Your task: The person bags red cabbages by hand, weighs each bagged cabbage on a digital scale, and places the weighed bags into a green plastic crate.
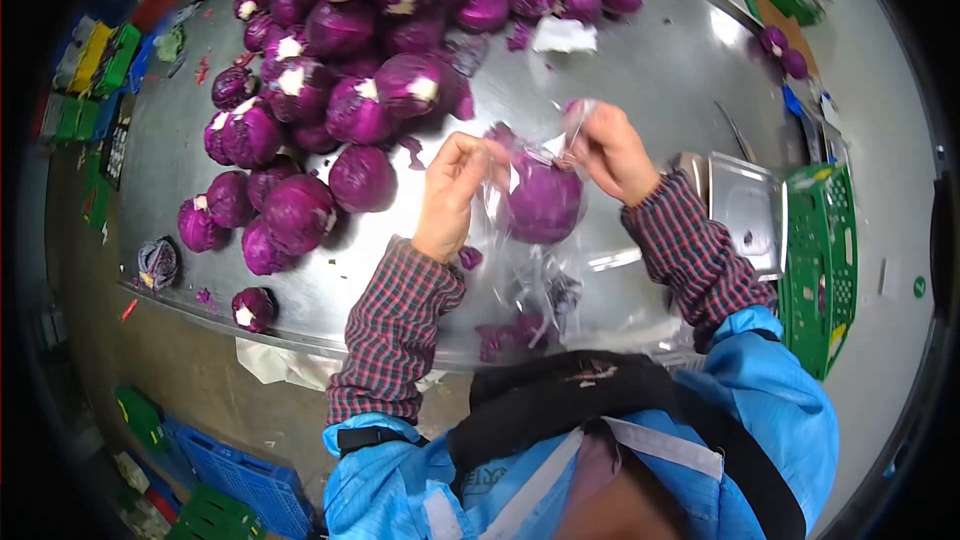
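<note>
A red cabbage (545,205) rests inside a clear plastic bag (497,202) on the metal table, in front of my body. My left hand (452,188) pinches the bag's edge on the left of the cabbage. On the other side, my right hand (612,152) has fingers closed on the bag's gathered top. Loose purple leaves (515,338) and crumpled clear plastic (545,290) lie nearer to me, by the table's front edge.
A large heap of red cabbages (340,30) covers the table's left and back. A white paper (565,35) lies behind my hands. To the right are a metal tray (745,210), a knife-like tool (735,130) and a green crate (820,260). A blue pallet (240,475) is on the floor.
</note>
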